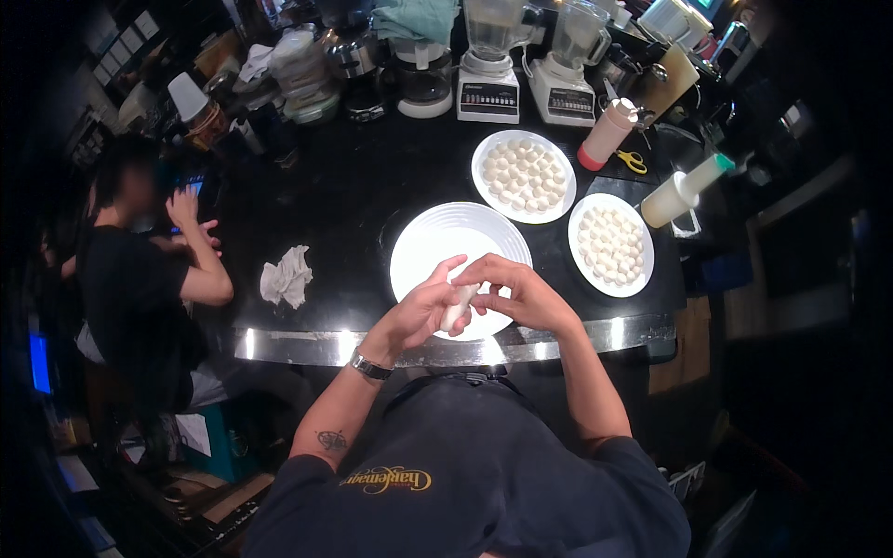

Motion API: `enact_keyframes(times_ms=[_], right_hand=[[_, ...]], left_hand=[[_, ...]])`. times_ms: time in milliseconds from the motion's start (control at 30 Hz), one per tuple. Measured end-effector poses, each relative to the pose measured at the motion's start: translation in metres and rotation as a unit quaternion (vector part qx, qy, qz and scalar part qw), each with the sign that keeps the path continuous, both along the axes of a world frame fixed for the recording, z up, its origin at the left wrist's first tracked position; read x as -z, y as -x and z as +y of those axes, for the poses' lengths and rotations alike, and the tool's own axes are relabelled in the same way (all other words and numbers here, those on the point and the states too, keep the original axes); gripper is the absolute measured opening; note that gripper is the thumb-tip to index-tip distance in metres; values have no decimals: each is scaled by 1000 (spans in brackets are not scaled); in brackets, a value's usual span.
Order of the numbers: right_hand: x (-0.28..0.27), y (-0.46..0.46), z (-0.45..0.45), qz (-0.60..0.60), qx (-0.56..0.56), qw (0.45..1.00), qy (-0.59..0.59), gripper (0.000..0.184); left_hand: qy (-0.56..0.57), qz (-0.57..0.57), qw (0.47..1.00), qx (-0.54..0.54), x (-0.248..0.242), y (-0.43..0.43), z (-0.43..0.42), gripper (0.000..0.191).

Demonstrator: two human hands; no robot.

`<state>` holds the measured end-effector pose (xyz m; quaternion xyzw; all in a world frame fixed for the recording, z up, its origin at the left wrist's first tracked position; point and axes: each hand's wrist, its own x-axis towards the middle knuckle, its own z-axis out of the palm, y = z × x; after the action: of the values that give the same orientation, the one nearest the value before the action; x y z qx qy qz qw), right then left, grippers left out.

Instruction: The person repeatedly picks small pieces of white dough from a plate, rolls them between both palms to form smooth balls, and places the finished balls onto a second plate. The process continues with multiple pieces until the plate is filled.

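Observation:
Over the near part of a large white ribbed plate [425, 240], my left hand [422, 307] holds a piece of white dough [457, 309] along its fingers. My right hand [520, 293] reaches in from the other side, its fingertips at the top of the dough; whether they pinch any of it I cannot tell. Beyond the large plate, an oval-looking white plate [480, 167] bears many small pale dough balls [524, 174]. Another white plate [610, 289] to the right bears similar balls [612, 244].
A crumpled cloth or paper [287, 277] lies left on the black counter [335, 209]. Squeeze bottles [607, 136] and yellow-handled scissors [633, 162] are at the right. Two blenders [488, 87] and a coffee maker [424, 80] line the back. Another person [139, 279] sits at the left.

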<state>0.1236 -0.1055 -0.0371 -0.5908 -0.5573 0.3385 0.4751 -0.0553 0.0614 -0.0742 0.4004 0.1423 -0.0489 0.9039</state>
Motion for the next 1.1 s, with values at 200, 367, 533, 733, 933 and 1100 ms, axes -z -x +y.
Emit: enact_keyframes(times_ms=[200,367,533,733,933,1100], right_hand=[[44,6,-6,73,129,981,127,24],[28,11,-2,264,157,948,85,21],[23,15,0,278,124,951,52,23],[48,20,2,218,151,964,24,21],[38,27,-2,111,195,975,0,20],[27,30,-3,95,194,976,-30,20]], left_hand=[[-209,26,976,-48,-2,-5,-4,39],[-274,-8,955,-112,4,-5,-7,24],[-325,21,936,-135,-5,-4,-11,25],[-331,13,928,-171,-9,-4,-26,24],[-360,48,916,-171,-8,-5,-30,23],[-394,35,899,-188,-4,-4,-32,23]])
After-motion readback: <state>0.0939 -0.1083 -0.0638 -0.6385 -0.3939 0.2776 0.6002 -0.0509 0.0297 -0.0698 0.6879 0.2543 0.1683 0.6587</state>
